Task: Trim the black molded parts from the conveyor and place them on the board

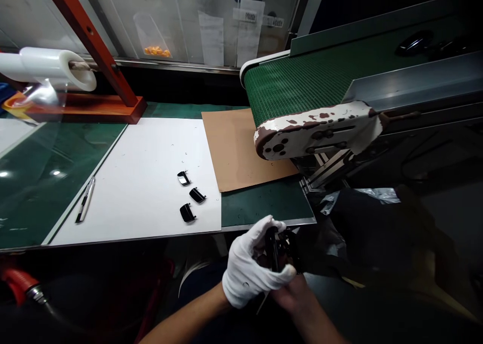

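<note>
My left hand (252, 263), in a white fabric glove, is closed around a black plastic part (273, 248) held low over the near table edge. My right hand (290, 293) looks bare and lies beneath the glove, close against that part; its fingers are mostly hidden. Beyond the hands, on a white sheet (128, 193), lie several small black glossy clip-like pieces (187, 212), one showing a mirror-bright face (183, 178). A silver-and-black pen (85, 199) lies at the sheet's left side.
A green mesh conveyor belt (302, 77) with a worn, stained end cover (313, 133) overhangs a brown cardboard sheet (241, 148) at right. A green mat (45, 183) covers the table. A film roll (56, 67) sits on an orange wooden stand (90, 107). Dark plastic sheeting (362, 228) lies at right.
</note>
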The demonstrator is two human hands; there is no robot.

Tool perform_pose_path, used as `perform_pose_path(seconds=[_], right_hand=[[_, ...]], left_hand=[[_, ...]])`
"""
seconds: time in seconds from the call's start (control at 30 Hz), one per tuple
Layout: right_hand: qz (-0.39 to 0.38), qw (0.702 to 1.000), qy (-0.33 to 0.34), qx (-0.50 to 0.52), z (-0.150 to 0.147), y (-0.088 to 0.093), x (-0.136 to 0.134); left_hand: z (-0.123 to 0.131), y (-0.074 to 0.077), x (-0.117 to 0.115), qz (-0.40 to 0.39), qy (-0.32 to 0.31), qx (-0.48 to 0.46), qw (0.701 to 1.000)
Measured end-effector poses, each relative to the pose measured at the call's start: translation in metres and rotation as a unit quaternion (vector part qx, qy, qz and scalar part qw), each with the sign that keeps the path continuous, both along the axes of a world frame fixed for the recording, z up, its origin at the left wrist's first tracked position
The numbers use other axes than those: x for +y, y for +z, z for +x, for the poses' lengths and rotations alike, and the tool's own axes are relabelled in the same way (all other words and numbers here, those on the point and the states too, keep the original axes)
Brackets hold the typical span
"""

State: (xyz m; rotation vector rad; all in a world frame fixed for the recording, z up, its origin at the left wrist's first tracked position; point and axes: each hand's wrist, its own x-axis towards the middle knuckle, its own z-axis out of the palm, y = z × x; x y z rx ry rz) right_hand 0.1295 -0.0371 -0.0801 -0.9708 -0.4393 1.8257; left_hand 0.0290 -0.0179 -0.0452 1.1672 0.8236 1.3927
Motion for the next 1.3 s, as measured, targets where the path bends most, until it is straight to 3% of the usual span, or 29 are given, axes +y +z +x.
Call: perform_pose_path(seconds=[0.17,0.27,0.37,0.47,0.6,0.73,0.83,0.97,1.1,1.2,1.3], right_hand=[[0.032,0.996,-0.062,-0.057,0.014,0.013,0.007],[0.056,0.99,-0.074,-0.106,0.028,0.021,0.01],[0.053,0.986,-0.038,-0.151,0.035,0.023,0.009],[0.027,0.983,0.007,-0.183,0.034,0.017,0.006],[0.003,0.974,0.04,-0.223,0.025,0.004,-0.003],[0.006,0.967,-0.01,-0.256,0.027,-0.003,-0.007],[0.018,0.962,-0.082,-0.26,0.04,-0.001,-0.006],[0.039,0.958,-0.126,-0.253,0.058,0.005,-0.001],[0.042,0.962,-0.132,-0.237,0.066,0.003,0.001],[0.029,0.964,-0.129,-0.229,0.069,-0.001,0.002],[0.014,0.963,-0.128,-0.237,0.068,0.0,0.004]], left_hand=[[-0.015,0.005,0.008,0.021,-0.005,0.192,0.981],[-0.027,0.018,0.015,0.024,-0.087,0.313,0.946],[-0.036,0.024,0.02,0.024,-0.188,0.394,0.899],[-0.039,0.016,0.02,0.013,-0.229,0.466,0.854],[-0.035,-0.003,0.013,-0.007,-0.236,0.539,0.809],[-0.035,-0.014,0.019,-0.016,-0.208,0.597,0.775],[-0.041,-0.017,0.048,-0.009,-0.143,0.621,0.77],[-0.051,-0.021,0.119,-0.007,-0.039,0.637,0.77],[-0.053,-0.031,0.176,-0.022,-0.014,0.63,0.776],[-0.054,-0.036,0.183,-0.031,-0.018,0.611,0.791],[-0.055,-0.029,0.156,-0.025,-0.019,0.578,0.816]])
